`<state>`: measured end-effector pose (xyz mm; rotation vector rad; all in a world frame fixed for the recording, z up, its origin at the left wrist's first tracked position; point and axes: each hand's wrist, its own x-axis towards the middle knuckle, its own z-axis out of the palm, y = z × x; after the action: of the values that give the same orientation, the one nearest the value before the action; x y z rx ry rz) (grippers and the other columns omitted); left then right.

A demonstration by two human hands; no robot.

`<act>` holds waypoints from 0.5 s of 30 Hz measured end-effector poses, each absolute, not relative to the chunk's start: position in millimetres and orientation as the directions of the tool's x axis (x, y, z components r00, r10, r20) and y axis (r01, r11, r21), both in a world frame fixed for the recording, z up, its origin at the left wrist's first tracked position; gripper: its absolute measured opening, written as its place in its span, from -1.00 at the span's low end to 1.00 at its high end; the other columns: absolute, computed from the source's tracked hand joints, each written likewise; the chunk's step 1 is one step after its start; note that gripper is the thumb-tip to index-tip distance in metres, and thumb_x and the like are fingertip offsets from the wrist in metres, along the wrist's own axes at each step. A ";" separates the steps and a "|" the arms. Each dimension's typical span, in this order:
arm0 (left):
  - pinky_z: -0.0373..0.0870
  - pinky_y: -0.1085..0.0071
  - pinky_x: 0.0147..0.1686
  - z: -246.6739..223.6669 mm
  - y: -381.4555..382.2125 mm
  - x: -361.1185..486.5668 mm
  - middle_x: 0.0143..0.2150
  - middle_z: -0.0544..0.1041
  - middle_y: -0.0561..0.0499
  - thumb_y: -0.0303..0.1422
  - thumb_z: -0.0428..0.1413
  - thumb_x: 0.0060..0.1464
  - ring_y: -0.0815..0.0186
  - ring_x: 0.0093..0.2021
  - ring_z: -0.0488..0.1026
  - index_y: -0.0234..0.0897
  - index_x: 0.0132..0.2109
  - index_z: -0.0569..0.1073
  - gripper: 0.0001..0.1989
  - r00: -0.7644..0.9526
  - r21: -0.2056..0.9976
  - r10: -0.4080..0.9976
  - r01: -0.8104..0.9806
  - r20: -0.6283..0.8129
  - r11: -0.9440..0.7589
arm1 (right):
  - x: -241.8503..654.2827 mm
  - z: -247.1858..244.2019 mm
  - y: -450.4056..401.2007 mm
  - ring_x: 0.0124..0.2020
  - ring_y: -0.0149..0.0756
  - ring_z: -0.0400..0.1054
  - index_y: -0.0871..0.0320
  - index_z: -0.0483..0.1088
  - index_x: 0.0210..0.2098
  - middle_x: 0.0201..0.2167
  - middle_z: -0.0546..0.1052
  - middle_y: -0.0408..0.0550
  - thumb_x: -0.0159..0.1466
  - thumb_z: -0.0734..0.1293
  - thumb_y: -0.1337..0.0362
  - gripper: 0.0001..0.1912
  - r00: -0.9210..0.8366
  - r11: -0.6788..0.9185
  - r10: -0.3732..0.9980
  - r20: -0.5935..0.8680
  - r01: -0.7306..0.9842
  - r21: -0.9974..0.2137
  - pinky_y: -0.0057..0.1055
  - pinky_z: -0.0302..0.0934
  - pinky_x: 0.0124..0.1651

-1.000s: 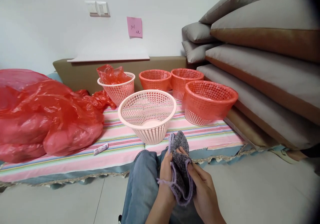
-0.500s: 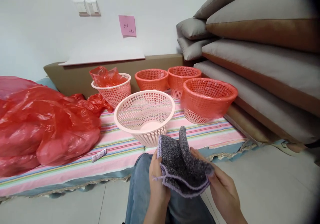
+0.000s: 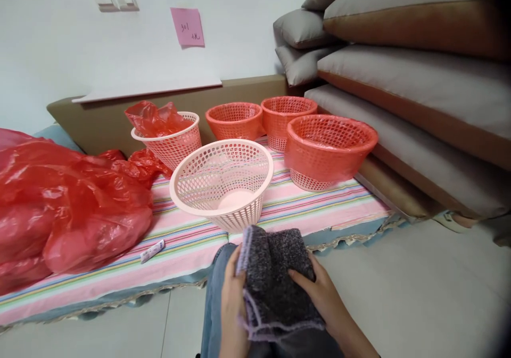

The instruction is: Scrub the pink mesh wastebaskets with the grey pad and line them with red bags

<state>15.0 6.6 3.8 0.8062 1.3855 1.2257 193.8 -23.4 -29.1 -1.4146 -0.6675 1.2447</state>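
A dark grey cloth (image 3: 275, 278) with lilac stitched edging is folded over between my two hands, above my lap. My left hand (image 3: 233, 297) grips its left edge, thumb in front. On the right side, my right hand (image 3: 319, 289) holds the cloth with the thumb pressed on its face and the fingers behind. Just beyond the cloth stands a pale pink plastic basket (image 3: 235, 217) with holes in its wall, and nothing shows inside it.
Several baskets lined with red plastic, such as the front right basket (image 3: 329, 153), stand behind. Filled red plastic bags (image 3: 75, 204) lie at left near a small tube (image 3: 152, 251) on the striped sheet (image 3: 191, 251). Stacked grey cushions (image 3: 415, 92) rise at right.
The upright flap of the cloth has been folded down flat, and my right hand has shifted left onto its face. The view has tilted and turned slightly right.
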 end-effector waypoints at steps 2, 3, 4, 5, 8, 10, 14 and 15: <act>0.30 0.16 0.20 -14.4 6.3 0.7 0.15 0.54 -0.03 -0.18 0.18 -0.01 0.02 0.22 0.40 -0.13 0.13 0.50 -0.48 -0.183 0.877 0.898 -0.360 -0.400 0.318 | 201.5 -37.7 -22.9 0.13 0.00 0.41 0.00 0.33 0.20 0.11 0.53 -0.01 0.01 0.54 0.05 -0.21 0.270 -0.266 0.889 -0.369 -0.352 -0.898 -0.10 0.30 0.17; 0.34 0.17 0.17 -24.2 5.1 -5.1 0.14 0.55 -0.03 -0.15 0.20 -0.02 0.03 0.18 0.44 -0.13 0.15 0.48 -0.45 -0.144 0.831 0.884 -0.433 -0.445 0.348 | 205.2 -43.8 -22.5 0.10 -0.01 0.43 -0.04 0.29 0.23 0.10 0.54 -0.03 -0.01 0.55 0.07 -0.17 0.243 -0.276 0.888 -0.390 -0.396 -0.876 -0.12 0.31 0.13; 0.39 0.19 0.12 -34.1 3.2 -9.6 0.10 0.58 -0.04 -0.15 0.24 -0.05 0.04 0.12 0.49 -0.15 0.13 0.48 -0.44 -0.112 0.798 0.870 -0.467 -0.480 0.380 | 208.5 -51.2 -21.9 0.07 -0.03 0.46 -0.05 0.27 0.24 0.06 0.56 -0.03 -0.03 0.57 0.08 -0.13 0.220 -0.293 0.884 -0.412 -0.426 -0.856 -0.13 0.33 0.11; 0.42 0.22 0.07 -43.6 0.9 -12.9 0.06 0.60 -0.06 -0.13 0.26 -0.06 0.07 0.07 0.53 -0.17 0.10 0.49 -0.45 -0.068 0.777 0.860 -0.469 -0.506 0.420 | 211.5 -59.8 -21.3 0.02 -0.03 0.48 -0.03 0.29 0.23 -0.01 0.60 -0.03 -0.05 0.58 0.07 -0.12 0.211 -0.313 0.874 -0.437 -0.443 -0.840 -0.13 0.33 0.09; 0.50 0.25 -0.09 -66.0 -6.1 -15.2 -0.03 0.63 -0.09 0.01 0.21 0.02 0.14 -0.07 0.60 -0.16 0.12 0.43 -0.43 0.064 0.737 0.825 -0.417 -0.561 0.533 | 217.7 -88.0 -20.3 -0.07 -0.02 0.52 0.08 0.42 0.06 -0.21 0.65 -0.01 -0.12 0.59 -0.02 -0.22 0.248 -0.368 0.825 -0.508 -0.447 -0.815 -0.12 0.31 0.09; 0.51 0.26 -0.15 -74.4 -8.8 -12.2 -0.05 0.63 -0.10 0.06 0.17 0.05 0.16 -0.12 0.61 -0.15 0.16 0.34 -0.38 0.073 0.765 0.827 -0.342 -0.558 0.546 | 219.4 -102.1 -21.2 -0.07 -0.02 0.52 0.09 0.46 -0.03 -0.24 0.66 -0.02 -0.13 0.58 -0.06 -0.28 0.265 -0.377 0.811 -0.521 -0.445 -0.812 -0.13 0.30 0.10; 0.48 0.23 -0.09 -79.1 -8.0 -5.2 -0.12 0.63 -0.10 -0.14 0.39 -0.20 0.10 -0.10 0.59 -0.20 0.27 0.15 -0.07 0.020 0.875 0.894 -0.199 -0.447 0.442 | 219.1 -106.7 -24.9 -0.09 -0.01 0.52 0.09 0.51 -0.13 -0.25 0.66 -0.03 -0.14 0.59 -0.04 -0.38 0.266 -0.365 0.823 -0.502 -0.431 -0.826 -0.13 0.30 0.08; 0.48 0.21 -0.07 -78.4 -7.2 -5.1 -0.13 0.63 -0.10 -0.20 0.42 -0.28 0.08 -0.11 0.59 -0.21 0.30 0.09 0.04 0.021 0.887 0.906 -0.195 -0.424 0.419 | 219.6 -103.9 -25.5 -0.09 0.00 0.51 0.09 0.52 -0.15 -0.24 0.66 -0.03 -0.15 0.59 -0.03 -0.39 0.262 -0.362 0.828 -0.495 -0.425 -0.830 -0.14 0.31 0.06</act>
<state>-5.1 -7.2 -78.4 0.7365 1.2575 0.9853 219.6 -25.5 -103.9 -1.3904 -0.4105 1.3860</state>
